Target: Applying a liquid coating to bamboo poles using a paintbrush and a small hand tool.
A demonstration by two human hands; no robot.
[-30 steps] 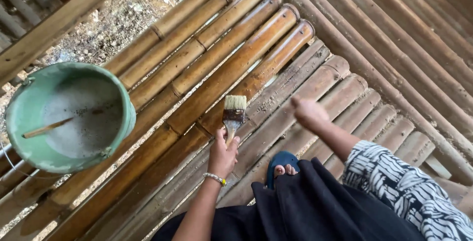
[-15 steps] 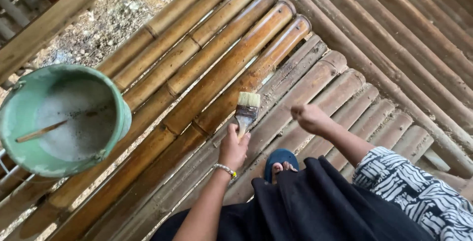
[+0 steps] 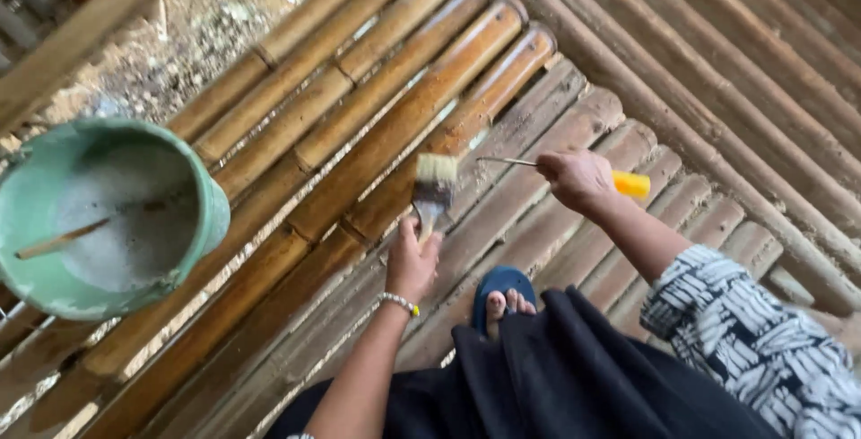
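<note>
Left hand (image 3: pixel 412 262) closed tight on paintbrush (image 3: pixel 434 190), bristles at twelve o'clock over bamboo poles (image 3: pixel 395 125); right hand (image 3: pixel 577 179) gripping yellow-handled tool (image 3: pixel 628 183) at two o'clock.

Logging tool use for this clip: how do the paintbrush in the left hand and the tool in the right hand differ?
The paintbrush has a broad pale bristle head; the yellow-handled tool has a thin metal shaft. The paintbrush points upward from the left hand; the tool lies crosswise in the right hand. Both are gripped above the bamboo poles.

Green bucket (image 3: pixel 211 215) w/ pale liquid & stick (image 3: pixel 63 240) at left; blue sandal (image 3: pixel 498 285) on bamboo poles (image 3: pixel 377 147).
</note>
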